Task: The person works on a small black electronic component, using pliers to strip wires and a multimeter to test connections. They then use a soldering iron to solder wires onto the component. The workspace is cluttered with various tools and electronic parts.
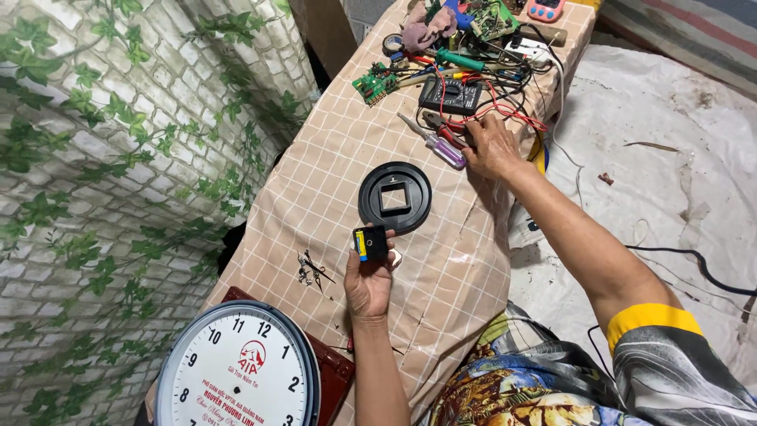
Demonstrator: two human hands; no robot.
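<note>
Here, mid-frame, I see the left hand (369, 276) gripping a small black clock movement (370, 244), while the right hand (490, 146), upper centre, seemingly closes on a purple-handled screwdriver (434, 142).

Wall clock (236, 371) cut off by bottom edge; tool pile (473, 47) tangled, items indistinct at top edge.

Left hand (369, 280) raised, grip closed; right hand (490, 146) stretched forward, fingers curled.
</note>
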